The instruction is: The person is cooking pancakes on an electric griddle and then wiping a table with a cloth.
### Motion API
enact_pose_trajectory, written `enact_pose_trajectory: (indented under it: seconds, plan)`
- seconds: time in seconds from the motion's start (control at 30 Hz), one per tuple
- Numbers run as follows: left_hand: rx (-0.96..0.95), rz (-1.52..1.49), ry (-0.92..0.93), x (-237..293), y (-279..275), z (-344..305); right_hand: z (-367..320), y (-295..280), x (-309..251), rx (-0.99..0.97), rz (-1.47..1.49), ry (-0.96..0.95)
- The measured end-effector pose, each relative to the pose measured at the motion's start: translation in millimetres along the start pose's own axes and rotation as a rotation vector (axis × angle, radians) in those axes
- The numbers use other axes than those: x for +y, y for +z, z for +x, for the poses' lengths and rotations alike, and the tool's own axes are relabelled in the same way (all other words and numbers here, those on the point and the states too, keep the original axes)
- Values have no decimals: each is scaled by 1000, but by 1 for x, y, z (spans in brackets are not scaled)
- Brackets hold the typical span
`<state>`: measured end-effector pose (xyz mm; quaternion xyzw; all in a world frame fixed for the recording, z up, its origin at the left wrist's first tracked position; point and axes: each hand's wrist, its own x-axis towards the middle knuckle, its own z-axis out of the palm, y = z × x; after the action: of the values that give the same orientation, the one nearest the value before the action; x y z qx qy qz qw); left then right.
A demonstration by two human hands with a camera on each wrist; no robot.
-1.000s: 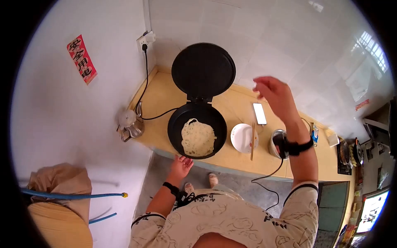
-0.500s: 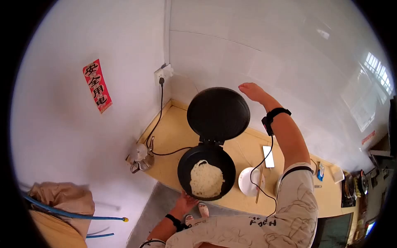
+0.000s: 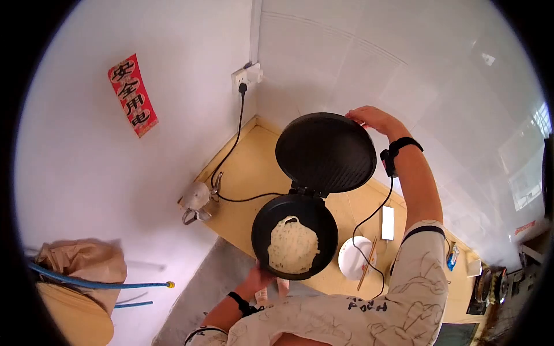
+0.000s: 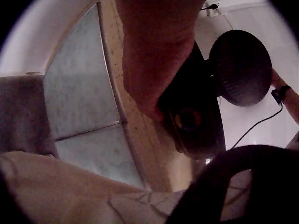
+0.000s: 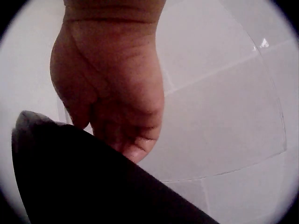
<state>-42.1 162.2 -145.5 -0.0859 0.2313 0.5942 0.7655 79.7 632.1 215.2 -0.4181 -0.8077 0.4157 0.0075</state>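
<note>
Your right grip (image 3: 376,120) is up at the edge of the raised lid (image 3: 326,153), your left grip (image 3: 259,280) touching the pan (image 3: 327,226) low down; whether either clasps, I can't tell. Your flatbread (image 3: 293,245) lies inside the pan.

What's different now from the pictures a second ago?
The right hand moved left to the edge of the lid; whether it grips isn't clear. The lid is still open, the left hand stayed by the front of the pan, and the pancake still lies inside.
</note>
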Motion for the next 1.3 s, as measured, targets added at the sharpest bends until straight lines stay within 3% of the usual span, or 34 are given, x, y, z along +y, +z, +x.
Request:
enact_pose_trajectory:
  seconds: [0.2,0.27,0.37,0.47,0.57,0.67,0.87,1.0,1.13,1.3]
  plan:
    - [72,159,93,-3,-7,6,-17,27,-22,-199,-180,-1]
    - [98,47,33,-2,3,4,-30,37,-33,-300,-186,35]
    - [75,1,14,-1,-1,0,-61,73,-46,-408,-143,-81]
    - [107,-42,-12,0,-6,9,-94,121,-68,-378,-312,-107]
    - [115,-20,28,1,-9,5,-117,151,-71,-319,-219,-118]
    - [109,17,68,-2,-18,8,-139,153,-87,-187,-259,-148]
    - [228,49,118,3,-6,-5,-171,146,-104,-156,-151,-178]
    - [264,271,118,20,9,-35,-184,144,-93,-134,-193,-130]
    - [269,454,190,39,46,-78,-192,147,-77,-86,-30,-43]
    - [312,576,247,54,53,-98,-203,157,-52,-28,129,-34]
